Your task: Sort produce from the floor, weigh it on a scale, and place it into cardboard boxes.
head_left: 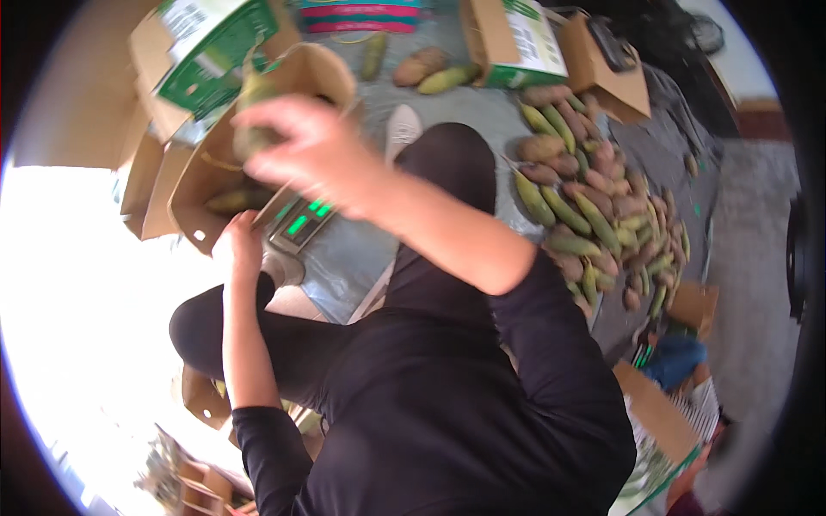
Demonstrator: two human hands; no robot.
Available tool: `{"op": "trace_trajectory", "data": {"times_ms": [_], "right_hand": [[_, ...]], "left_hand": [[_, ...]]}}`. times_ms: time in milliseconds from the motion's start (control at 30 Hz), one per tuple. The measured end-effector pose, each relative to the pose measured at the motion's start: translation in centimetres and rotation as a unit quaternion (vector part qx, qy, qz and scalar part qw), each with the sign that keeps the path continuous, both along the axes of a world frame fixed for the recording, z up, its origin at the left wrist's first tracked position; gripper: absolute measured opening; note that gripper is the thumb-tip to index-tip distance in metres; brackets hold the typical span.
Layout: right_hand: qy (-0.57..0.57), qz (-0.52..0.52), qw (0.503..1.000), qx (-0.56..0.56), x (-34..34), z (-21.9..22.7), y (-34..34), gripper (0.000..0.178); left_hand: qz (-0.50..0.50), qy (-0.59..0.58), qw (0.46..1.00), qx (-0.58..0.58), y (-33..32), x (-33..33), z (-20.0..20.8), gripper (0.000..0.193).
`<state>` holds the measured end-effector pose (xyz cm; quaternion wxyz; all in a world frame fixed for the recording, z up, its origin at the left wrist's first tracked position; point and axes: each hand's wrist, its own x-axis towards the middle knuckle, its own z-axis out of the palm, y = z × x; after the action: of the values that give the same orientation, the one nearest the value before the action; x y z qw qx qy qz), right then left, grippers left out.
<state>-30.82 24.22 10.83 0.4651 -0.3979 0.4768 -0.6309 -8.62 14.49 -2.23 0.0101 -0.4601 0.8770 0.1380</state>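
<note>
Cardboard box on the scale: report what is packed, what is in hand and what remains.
Done: the cardboard box on the lit scale already holds some produce. In hand: the right hand holds a greenish piece over the box; the left hand steadies the box's edge. Left: a large pile of green and reddish produce lies on the floor.

Heap of green and reddish-brown mangoes [594, 215] on grey floor covering [482, 112], well to the right of the raised grip. Three loose mangoes [430, 70] beyond it, above and right. Open cardboard box with green-and-white print [516, 39] just right of those. Second printed box [206, 47] up and left of the grip. Flattened printed carton [662, 430] far below right, beside a blue object [675, 357]. Pink-and-teal striped item [357, 15] at top edge.
</note>
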Motion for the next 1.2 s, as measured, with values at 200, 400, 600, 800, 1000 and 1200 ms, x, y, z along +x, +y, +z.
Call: {"op": "trace_trajectory", "data": {"times_ms": [200, 400, 600, 800, 1000, 1200], "right_hand": [[0.076, 0.116, 0.99, -0.003, 4.2, -1.3, 0.2, 0.042], [0.096, 0.027, 0.994, -0.044, -1.8, 0.3, 3.6, 0.023], [-0.001, -0.181, 0.982, -0.06, -10.6, -0.6, 9.0, 0.02], [-0.019, -0.357, 0.932, 0.062, -15.2, -7.9, 14.8, 0.019], [0.021, -0.393, 0.884, 0.253, -14.1, -22.4, 19.2, 0.018], [0.127, -0.355, 0.785, 0.492, -14.2, -37.2, 32.7, 0.034]], "left_hand": [[0.012, 0.115, 0.992, 0.041, 0.6, -1.7, 0.3, 0.022], [-0.045, 0.071, 0.996, 0.001, -0.2, 0.0, -0.3, 0.024], [-0.058, 0.068, 0.996, 0.013, -0.1, -0.7, 0.6, 0.022], [-0.036, 0.056, 0.998, 0.013, 0.1, -1.1, 0.7, 0.019], [-0.034, 0.042, 0.999, -0.004, -1.0, 1.3, 0.3, 0.022], [-0.031, 0.018, 0.999, -0.004, 0.3, -1.3, 0.2, 0.022]]}}
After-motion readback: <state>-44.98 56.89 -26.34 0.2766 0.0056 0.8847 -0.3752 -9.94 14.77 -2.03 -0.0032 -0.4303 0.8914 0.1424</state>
